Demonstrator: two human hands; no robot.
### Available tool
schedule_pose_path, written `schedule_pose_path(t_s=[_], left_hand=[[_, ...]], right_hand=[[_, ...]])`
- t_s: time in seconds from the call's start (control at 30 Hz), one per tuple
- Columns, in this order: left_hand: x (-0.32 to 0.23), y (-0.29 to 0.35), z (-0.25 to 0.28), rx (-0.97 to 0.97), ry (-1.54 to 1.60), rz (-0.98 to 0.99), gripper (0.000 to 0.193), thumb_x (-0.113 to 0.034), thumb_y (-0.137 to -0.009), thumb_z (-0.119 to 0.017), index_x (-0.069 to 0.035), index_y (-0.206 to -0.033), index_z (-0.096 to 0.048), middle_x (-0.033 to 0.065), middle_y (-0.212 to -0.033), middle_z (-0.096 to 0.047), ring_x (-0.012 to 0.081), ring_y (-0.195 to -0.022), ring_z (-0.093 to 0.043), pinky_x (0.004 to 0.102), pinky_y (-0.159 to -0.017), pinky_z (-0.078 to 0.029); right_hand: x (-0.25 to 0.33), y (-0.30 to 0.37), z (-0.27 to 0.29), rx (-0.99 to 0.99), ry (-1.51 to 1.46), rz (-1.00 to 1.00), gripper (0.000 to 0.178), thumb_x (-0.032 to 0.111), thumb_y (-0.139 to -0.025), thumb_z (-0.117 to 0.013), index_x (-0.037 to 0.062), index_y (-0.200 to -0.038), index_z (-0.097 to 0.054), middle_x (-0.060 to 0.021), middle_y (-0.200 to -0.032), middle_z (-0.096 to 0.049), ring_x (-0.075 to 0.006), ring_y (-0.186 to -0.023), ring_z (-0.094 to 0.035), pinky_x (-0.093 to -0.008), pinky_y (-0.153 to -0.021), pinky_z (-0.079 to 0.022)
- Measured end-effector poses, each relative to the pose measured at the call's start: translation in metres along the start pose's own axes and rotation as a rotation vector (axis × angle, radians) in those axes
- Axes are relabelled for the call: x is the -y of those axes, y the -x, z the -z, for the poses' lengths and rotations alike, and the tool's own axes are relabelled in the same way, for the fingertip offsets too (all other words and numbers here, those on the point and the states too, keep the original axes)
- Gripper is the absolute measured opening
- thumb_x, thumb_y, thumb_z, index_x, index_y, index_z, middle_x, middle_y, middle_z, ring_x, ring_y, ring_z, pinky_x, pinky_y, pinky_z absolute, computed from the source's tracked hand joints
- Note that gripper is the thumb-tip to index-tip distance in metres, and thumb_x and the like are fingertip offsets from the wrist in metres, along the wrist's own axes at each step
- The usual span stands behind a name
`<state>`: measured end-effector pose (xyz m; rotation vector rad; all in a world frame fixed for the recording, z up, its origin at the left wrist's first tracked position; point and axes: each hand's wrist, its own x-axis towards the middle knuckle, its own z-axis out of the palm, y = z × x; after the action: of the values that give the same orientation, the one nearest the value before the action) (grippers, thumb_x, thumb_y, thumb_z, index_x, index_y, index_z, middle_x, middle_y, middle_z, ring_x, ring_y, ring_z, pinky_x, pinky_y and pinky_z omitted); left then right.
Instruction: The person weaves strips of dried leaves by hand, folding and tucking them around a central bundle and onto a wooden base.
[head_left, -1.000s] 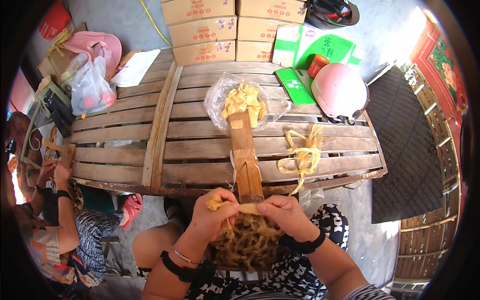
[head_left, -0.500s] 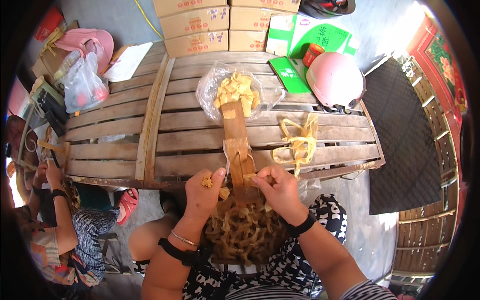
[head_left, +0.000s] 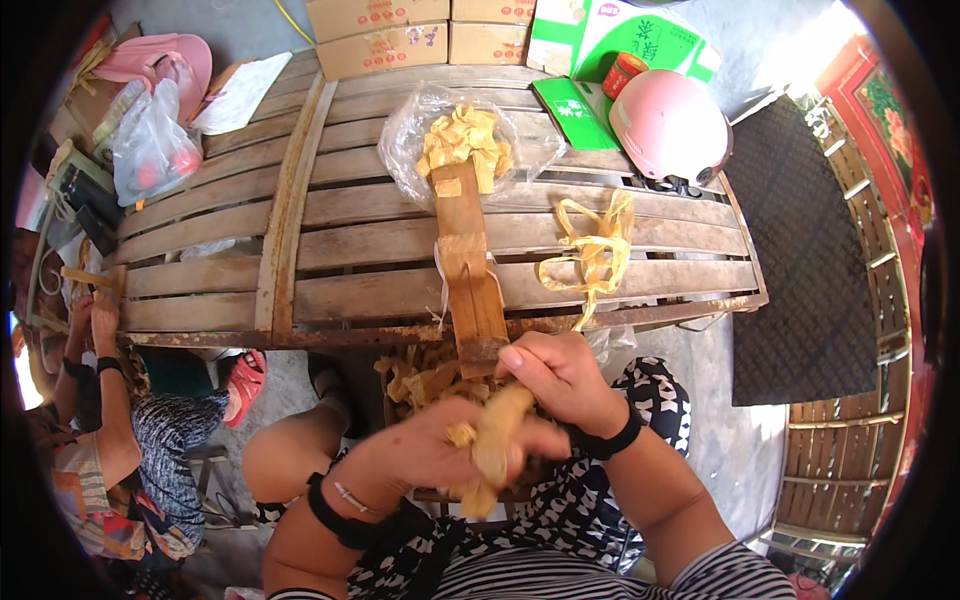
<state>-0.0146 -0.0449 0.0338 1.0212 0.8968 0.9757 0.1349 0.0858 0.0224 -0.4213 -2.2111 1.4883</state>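
My left hand, smeared by motion, is over my lap, with a small crumpled yellow piece showing at it. A long pale-yellow strip, soft and sheet-like, hangs across the left fingers. Its upper end runs up to my right hand, whose fingers are curled closed on it. The right thumb is beside the lower end of a narrow wooden board. Beneath my hands lies a heap of similar strips, partly hidden. At the board's far end, more yellow pieces sit on clear plastic.
The board lies on a slatted wooden table with a rusty front edge. A yellow plastic bag, a pink helmet, a red can and cardboard boxes stand on it. Another person's hands work at the left.
My left hand has moved down and right, toward the right hand. The right hand has drawn back slightly off the board, and a long strip now hangs between my hands. The view has shifted.
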Motion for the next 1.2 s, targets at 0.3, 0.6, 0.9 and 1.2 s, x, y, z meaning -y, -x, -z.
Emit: schedule_pose_path(t_s=[0.3,0.6,0.9,1.2], left_hand=[[-0.011,0.03,-0.005,-0.463,-1.199,-0.601,0.028,-0.023,-0.073,-0.073,-0.01,-0.098,-0.071,0.0035,-0.084,-0.058,0.0238,-0.075,-0.059,0.0377,-0.071,-0.047],[0.022,-0.05,-0.003,-0.613,-1.181,-0.284,0.026,-0.013,-0.076,-0.071,-0.01,-0.102,-0.071,0.0074,-0.123,-0.062,0.0287,-0.115,-0.057,0.0445,-0.098,-0.039],[0.014,-0.053,-0.009,-0.541,-0.625,-0.366,0.011,-0.002,-0.081,-0.066,0.001,-0.091,-0.068,0.0117,-0.113,-0.066,0.0234,-0.106,-0.062,0.035,-0.092,-0.047],[0.021,-0.048,0.008,-0.632,0.238,-0.004,0.018,-0.006,-0.088,-0.068,0.003,-0.104,-0.067,0.0074,-0.098,-0.068,0.0122,-0.085,-0.063,0.0269,-0.078,-0.052]], right_hand=[[0.068,0.011,-0.059,0.24,-0.952,-0.708,0.017,0.009,-0.095,-0.052,0.0054,-0.088,-0.067,0.0022,-0.07,-0.058,-0.0038,-0.049,-0.043,-0.0205,-0.042,-0.029],[-0.022,0.032,0.023,-0.096,-0.254,-0.108,0.017,0.016,-0.098,-0.059,0.0011,-0.094,-0.066,-0.0026,-0.079,-0.065,-0.0105,-0.064,-0.059,-0.0278,-0.056,-0.046],[0.0,0.042,0.04,0.098,-0.331,-0.556,0.04,0.035,-0.101,-0.05,0.0014,-0.086,-0.064,-0.0024,-0.06,-0.047,-0.0109,-0.053,-0.043,-0.0269,-0.053,-0.037],[-0.021,0.044,0.041,0.179,-0.733,-0.658,0.044,0.042,-0.101,-0.051,0.0024,-0.09,-0.064,0.0059,-0.06,-0.039,-0.0035,-0.053,-0.031,-0.0208,-0.05,-0.025]])
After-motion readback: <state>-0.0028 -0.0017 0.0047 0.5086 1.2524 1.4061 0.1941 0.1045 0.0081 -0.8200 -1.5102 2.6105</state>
